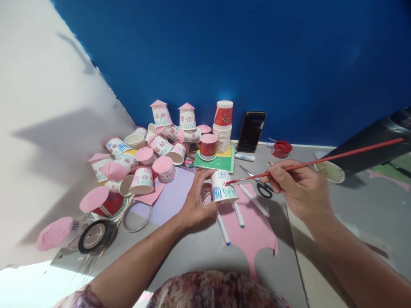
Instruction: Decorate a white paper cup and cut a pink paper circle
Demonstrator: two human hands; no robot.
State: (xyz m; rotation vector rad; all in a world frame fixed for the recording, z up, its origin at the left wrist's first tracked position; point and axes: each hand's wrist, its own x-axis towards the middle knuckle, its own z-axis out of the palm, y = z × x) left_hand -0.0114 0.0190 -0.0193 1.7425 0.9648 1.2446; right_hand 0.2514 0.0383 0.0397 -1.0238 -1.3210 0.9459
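Observation:
My left hand (pixel 196 200) is wrapped round the left side of a white paper cup (pixel 224 186), held upside down above the table. The cup bears a blue window, a blue door shape, green strokes and some red marks. In my right hand (pixel 298 188) is a long thin red paintbrush (pixel 337 156), gripped between thumb and fingers. Its tip rests at the red marks on the cup's front. Beneath the cup are a cut pink paper sheet (pixel 257 233) and several white markers (pixel 254 201).
Many decorated cups with pink paper tops (pixel 142 180) are heaped at the left. Behind stand stacked cups (pixel 222 137) on a green pad (pixel 218 162) and a phone (pixel 252 131). Black scissors (pixel 265 189), red ribbon (pixel 281 148) and a stained cup (pixel 332 172) lie rightward. Black tape (pixel 93 236) is front left.

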